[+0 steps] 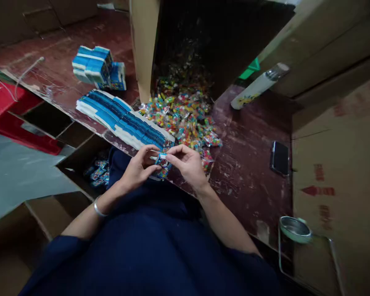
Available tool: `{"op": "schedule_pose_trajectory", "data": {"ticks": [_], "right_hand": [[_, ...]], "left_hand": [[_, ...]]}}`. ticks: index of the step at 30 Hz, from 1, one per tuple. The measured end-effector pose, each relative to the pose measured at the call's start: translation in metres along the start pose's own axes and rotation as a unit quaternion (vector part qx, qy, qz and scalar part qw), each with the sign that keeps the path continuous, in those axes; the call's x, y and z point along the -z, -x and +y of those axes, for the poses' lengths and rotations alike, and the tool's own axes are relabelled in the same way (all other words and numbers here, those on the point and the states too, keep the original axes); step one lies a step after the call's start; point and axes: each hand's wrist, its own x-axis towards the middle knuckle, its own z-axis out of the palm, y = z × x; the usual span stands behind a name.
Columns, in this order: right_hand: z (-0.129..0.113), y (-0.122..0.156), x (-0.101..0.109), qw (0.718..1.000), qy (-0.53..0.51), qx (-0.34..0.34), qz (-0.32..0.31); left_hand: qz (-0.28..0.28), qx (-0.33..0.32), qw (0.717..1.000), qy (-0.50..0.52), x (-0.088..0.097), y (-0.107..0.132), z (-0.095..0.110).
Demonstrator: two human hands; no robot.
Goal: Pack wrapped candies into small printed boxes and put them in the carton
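A small blue printed packet (163, 172) with a white top edge is between my hands at the table's front edge. My left hand (138, 167) grips its left side, thumb below and fingers above. With thumb and forefinger, my right hand (187, 165) pinches the packet's white top. Just beyond them, a long leaning row of flat blue-and-white packets (120, 117) reaches to the upper left. A heap of clear wrapped, multicoloured candies (185, 117) spills from a dark open carton behind my right hand. What is inside the held packet cannot be made out.
Bundled blue packets (94, 65) stand at the back left. Below the table's left edge, an open carton (80, 164) contains several filled blue packets. To the right are a white bottle (254, 90), a phone (279, 158), a metal bowl (295, 228) and a large carton (336, 164). A red stool (6, 107) stands left.
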Motion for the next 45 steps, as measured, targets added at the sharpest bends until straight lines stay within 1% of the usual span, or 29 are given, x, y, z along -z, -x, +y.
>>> {"op": "schedule_pose_trajectory", "data": {"ticks": [4,7,11,13,15,17,18,19,20,21,22,23,24,25,26,27,29,32,33,34,35,36,38,40,42,43,45], "right_hand": [[-0.004,-0.006,0.010,0.999,0.029,-0.015,-0.032],[-0.005,-0.008,0.012,0.998,0.045,0.004,-0.043],[-0.002,-0.003,0.009,0.994,0.061,0.066,-0.057],[0.001,0.003,0.007,0.992,0.068,0.078,-0.068],[0.004,0.010,0.008,0.991,0.065,0.074,-0.085],[0.009,0.015,0.016,0.990,0.071,0.065,-0.102],[0.011,0.016,0.024,0.990,0.086,0.064,-0.089],[0.014,0.017,0.036,0.989,0.116,0.067,-0.054],[0.017,0.017,0.051,0.984,0.162,0.068,-0.004],[0.020,0.016,0.069,0.970,0.218,0.073,0.075],[0.024,0.016,0.087,0.942,0.297,0.068,0.141],[0.027,0.015,0.106,0.910,0.371,0.045,0.181],[0.031,0.014,0.123,0.882,0.429,0.001,0.196],[0.034,0.014,0.137,0.858,0.469,-0.040,0.204],[0.036,0.014,0.148,0.842,0.497,-0.067,0.200],[0.038,0.014,0.155,0.831,0.514,-0.087,0.192],[0.039,0.016,0.158,0.827,0.525,-0.088,0.180],[0.039,0.022,0.150,0.834,0.527,-0.055,0.151],[0.038,0.024,0.146,0.835,0.530,-0.051,0.137],[0.039,0.025,0.144,0.835,0.535,-0.053,0.122],[0.039,0.026,0.142,0.833,0.538,-0.058,0.112],[0.041,0.026,0.141,0.832,0.540,-0.063,0.108],[0.044,0.027,0.140,0.833,0.539,-0.064,0.110],[0.047,0.027,0.140,0.838,0.530,-0.056,0.116],[0.047,0.029,0.139,0.859,0.496,-0.039,0.125],[0.044,0.030,0.137,0.875,0.463,-0.026,0.135],[0.032,0.034,0.129,0.912,0.375,0.006,0.166]], "left_hand": [[-0.028,-0.004,1.000,0.009,-0.001,0.002,0.002],[-0.037,-0.011,0.999,0.006,-0.002,0.002,0.006],[-0.018,-0.018,1.000,-0.016,-0.004,0.003,0.009],[-0.009,-0.012,1.000,-0.013,-0.006,0.003,0.008],[0.004,0.009,1.000,0.001,-0.009,0.004,0.006],[0.019,0.032,0.999,0.023,-0.011,0.005,0.004],[0.019,0.044,0.998,0.035,-0.012,0.006,0.002],[0.009,0.060,0.997,0.043,-0.012,0.007,0.001],[-0.013,0.079,0.996,0.045,-0.011,0.008,0.000],[-0.045,0.100,0.993,0.035,-0.010,0.009,0.000],[-0.085,0.120,0.989,0.012,-0.007,0.009,0.001],[-0.132,0.135,0.982,-0.023,-0.004,0.009,0.002],[-0.183,0.142,0.970,-0.067,0.001,0.009,0.005],[-0.234,0.142,0.955,-0.117,0.006,0.008,0.008],[-0.281,0.137,0.935,-0.168,0.012,0.007,0.012],[-0.323,0.129,0.912,-0.217,0.018,0.005,0.016],[-0.378,0.117,0.868,-0.300,0.029,0.001,0.024],[-0.408,0.112,0.821,-0.383,0.041,-0.002,0.035],[-0.411,0.113,0.813,-0.397,0.042,-0.003,0.037],[-0.409,0.113,0.810,-0.404,0.043,-0.003,0.040],[-0.400,0.113,0.815,-0.403,0.043,-0.003,0.041],[-0.383,0.113,0.827,-0.394,0.043,-0.002,0.042],[-0.324,0.118,0.870,-0.351,0.039,-0.002,0.042],[-0.248,0.126,0.920,-0.275,0.033,-0.001,0.038],[-0.180,0.130,0.956,-0.190,0.024,-0.001,0.030],[-0.153,0.128,0.967,-0.156,0.018,-0.001,0.025],[-0.121,0.123,0.979,-0.109,0.004,-0.002,0.015]]}}
